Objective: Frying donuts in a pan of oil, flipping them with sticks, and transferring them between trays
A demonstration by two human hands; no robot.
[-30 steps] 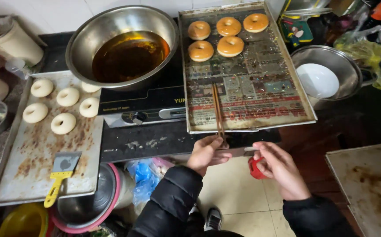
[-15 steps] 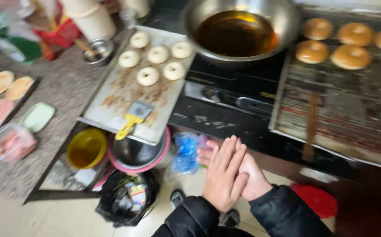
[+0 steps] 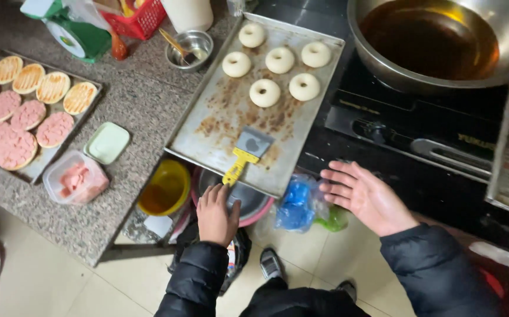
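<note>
Your left hand point(image 3: 216, 212) has let go of your right hand point(image 3: 367, 196) and now reaches, fingers loose and empty, toward the yellow scraper point(image 3: 244, 155) on the tray point(image 3: 207, 126); the right is open too.

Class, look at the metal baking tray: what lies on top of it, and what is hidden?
On the baking tray: five raw dough rings and a yellow-handled scraper, with the left hand just below. The scraper covers the tray beneath it.
</note>
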